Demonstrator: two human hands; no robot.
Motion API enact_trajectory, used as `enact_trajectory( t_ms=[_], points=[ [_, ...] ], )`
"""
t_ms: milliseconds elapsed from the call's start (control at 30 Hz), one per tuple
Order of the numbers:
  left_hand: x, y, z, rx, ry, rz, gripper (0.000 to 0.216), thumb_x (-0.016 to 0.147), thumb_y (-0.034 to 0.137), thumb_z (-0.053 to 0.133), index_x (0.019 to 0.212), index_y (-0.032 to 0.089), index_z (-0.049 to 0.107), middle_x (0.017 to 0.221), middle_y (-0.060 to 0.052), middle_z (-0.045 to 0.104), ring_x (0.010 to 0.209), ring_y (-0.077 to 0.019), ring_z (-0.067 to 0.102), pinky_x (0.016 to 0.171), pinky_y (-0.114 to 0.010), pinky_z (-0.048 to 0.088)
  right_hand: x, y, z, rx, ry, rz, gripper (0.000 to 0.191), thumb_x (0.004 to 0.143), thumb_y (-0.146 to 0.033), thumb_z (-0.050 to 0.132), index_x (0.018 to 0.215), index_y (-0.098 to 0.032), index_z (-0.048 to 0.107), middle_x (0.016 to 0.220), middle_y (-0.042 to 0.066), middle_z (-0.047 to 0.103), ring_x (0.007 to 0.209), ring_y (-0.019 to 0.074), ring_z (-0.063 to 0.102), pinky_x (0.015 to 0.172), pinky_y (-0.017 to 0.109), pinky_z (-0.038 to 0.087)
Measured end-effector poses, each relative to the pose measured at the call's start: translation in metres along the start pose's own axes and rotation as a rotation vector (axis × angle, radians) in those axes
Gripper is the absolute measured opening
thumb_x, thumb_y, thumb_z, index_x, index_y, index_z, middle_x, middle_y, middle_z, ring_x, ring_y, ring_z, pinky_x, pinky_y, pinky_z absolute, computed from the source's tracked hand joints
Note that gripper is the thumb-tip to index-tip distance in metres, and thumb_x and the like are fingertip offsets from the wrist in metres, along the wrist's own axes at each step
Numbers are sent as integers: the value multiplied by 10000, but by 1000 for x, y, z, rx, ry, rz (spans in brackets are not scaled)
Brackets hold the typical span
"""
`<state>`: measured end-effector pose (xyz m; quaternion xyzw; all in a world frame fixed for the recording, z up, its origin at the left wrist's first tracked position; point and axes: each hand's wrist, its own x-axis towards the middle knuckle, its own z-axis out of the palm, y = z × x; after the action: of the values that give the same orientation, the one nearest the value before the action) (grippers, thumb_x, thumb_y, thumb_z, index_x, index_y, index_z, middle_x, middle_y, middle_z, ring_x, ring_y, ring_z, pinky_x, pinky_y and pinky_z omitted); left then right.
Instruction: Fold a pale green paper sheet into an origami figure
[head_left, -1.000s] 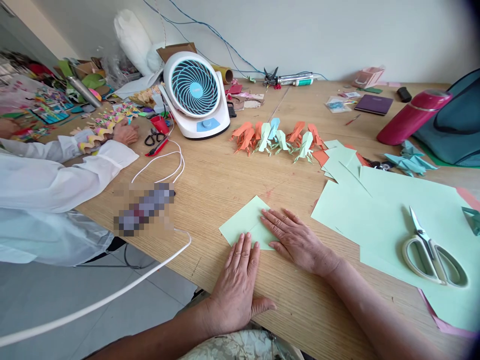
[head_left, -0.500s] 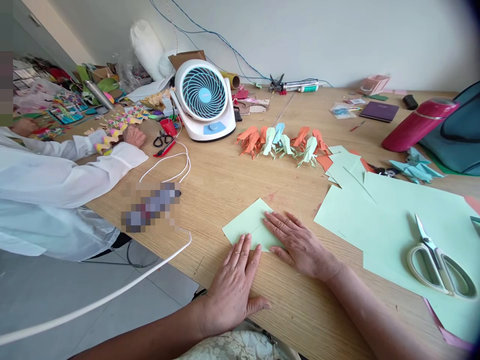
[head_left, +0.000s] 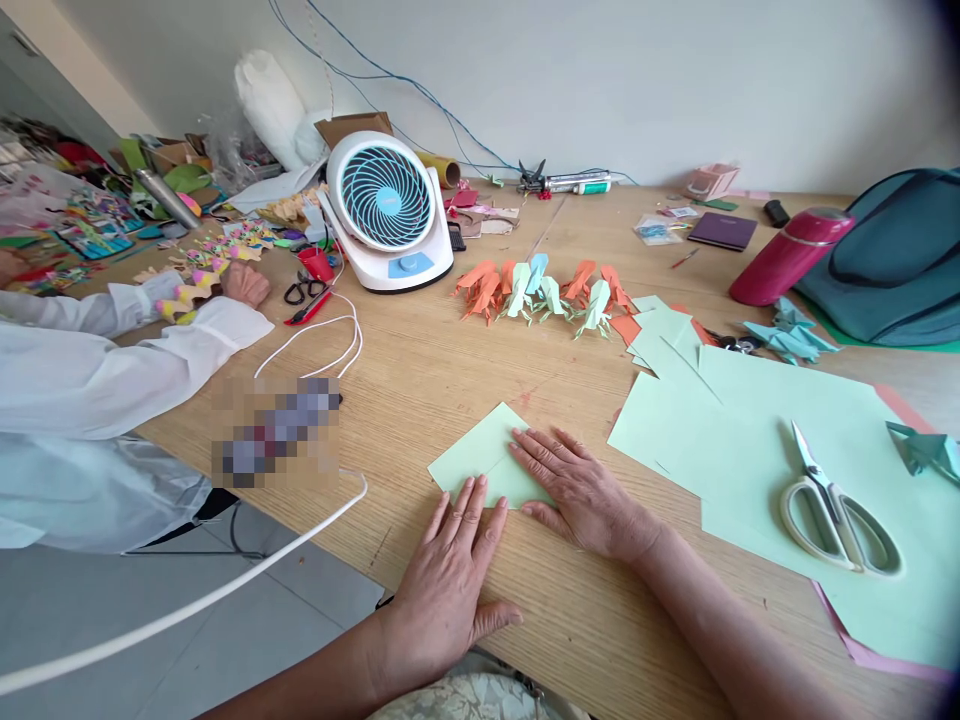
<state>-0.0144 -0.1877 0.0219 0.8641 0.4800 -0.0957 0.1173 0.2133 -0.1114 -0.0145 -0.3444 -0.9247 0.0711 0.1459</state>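
Note:
A pale green sheet of paper (head_left: 472,447), partly folded, lies on the wooden table in front of me. My left hand (head_left: 446,590) rests flat with its fingertips on the paper's near edge, thumb spread to the side. My right hand (head_left: 581,490) lies flat over the paper's right part, fingers stretched out, hiding that corner. A crease line runs between the two hands. To the right, scissors (head_left: 840,515) with white handles lie on larger pale green sheets (head_left: 757,430).
Orange, green and blue folded paper figures (head_left: 551,290) stand farther back. A white fan (head_left: 390,205), a pink flask (head_left: 791,257) and a teal bag (head_left: 892,265) are around. A white cable (head_left: 225,583) crosses the left side. A co-worker's white sleeve (head_left: 150,365) reaches over the table.
The view has turned slightly right, so things sit farther left. Both hands stay flat on the green paper, with little visible movement. A teal folded figure shows more fully at the right edge.

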Motion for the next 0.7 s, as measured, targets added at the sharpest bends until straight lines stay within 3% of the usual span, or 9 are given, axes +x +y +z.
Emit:
enact_trajectory(
  t_ms=[167, 267, 433, 700],
  points=[
    [8, 7, -12, 3, 65, 73, 873, 890, 731, 291, 1522, 128, 271, 1592, -201, 204, 1487, -348, 148, 1171, -578, 163, 0, -1, -1, -17, -19, 14, 698, 976, -503, 417, 1549, -154, 225, 1588, 121, 256, 1465, 268, 260, 1195, 517, 217],
    [15, 12, -5, -17, 88, 182, 931, 876, 739, 329, 1544, 109, 180, 1600, -191, 183, 1499, -323, 98, 1188, -521, 166, 0, -1, 0, -6, -11, 13, 684, 974, -479, 432, 1549, -170, 228, 1594, 108, 252, 1464, 265, 264, 1200, 510, 211],
    [20, 12, 12, -32, 102, 172, 1051, 826, 784, 362, 1554, 88, 64, 1595, -212, 178, 1498, -325, 100, 1189, -491, 167, -1, 2, -2, 38, -42, 16, 612, 1002, -398, 389, 1551, -186, 220, 1604, 93, 223, 1478, 241, 224, 1208, 507, 187],
    [22, 13, 11, -34, 64, 163, 989, 836, 778, 360, 1534, 92, 221, 1599, -209, 149, 1491, -356, 114, 1180, -534, 172, 0, 3, -1, 43, -67, 39, 569, 999, -290, 386, 1543, -202, 246, 1608, 69, 216, 1481, 225, 215, 1213, 500, 174]
  ],
)
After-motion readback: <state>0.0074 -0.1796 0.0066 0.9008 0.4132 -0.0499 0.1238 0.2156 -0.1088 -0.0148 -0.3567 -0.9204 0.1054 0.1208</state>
